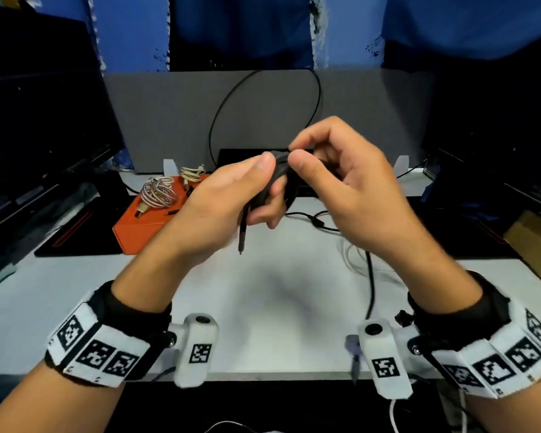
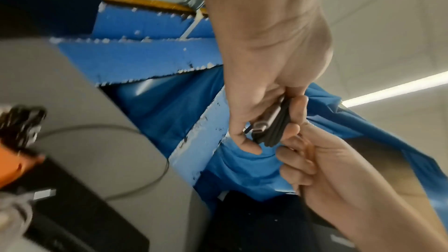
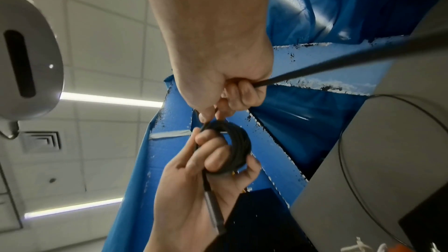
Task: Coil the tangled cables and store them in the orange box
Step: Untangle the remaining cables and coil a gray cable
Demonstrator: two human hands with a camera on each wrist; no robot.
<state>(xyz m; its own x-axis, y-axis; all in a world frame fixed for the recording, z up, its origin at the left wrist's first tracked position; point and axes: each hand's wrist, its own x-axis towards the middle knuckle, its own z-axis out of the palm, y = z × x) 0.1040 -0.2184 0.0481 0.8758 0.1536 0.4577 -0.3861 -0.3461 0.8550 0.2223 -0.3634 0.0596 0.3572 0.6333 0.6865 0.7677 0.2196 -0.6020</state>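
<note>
While gripped mid-frame by the left hand, thin black coiled cable, plug end pointing down, right hand pinching its top, orange box left on bench.

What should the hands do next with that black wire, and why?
Probably wrap one more loop. The left hand holds a small coil of the black cable, and the right hand pinches the same cable where it meets the coil. A loose stretch still trails onto the table, so it does not look ready for the orange box yet.
</note>
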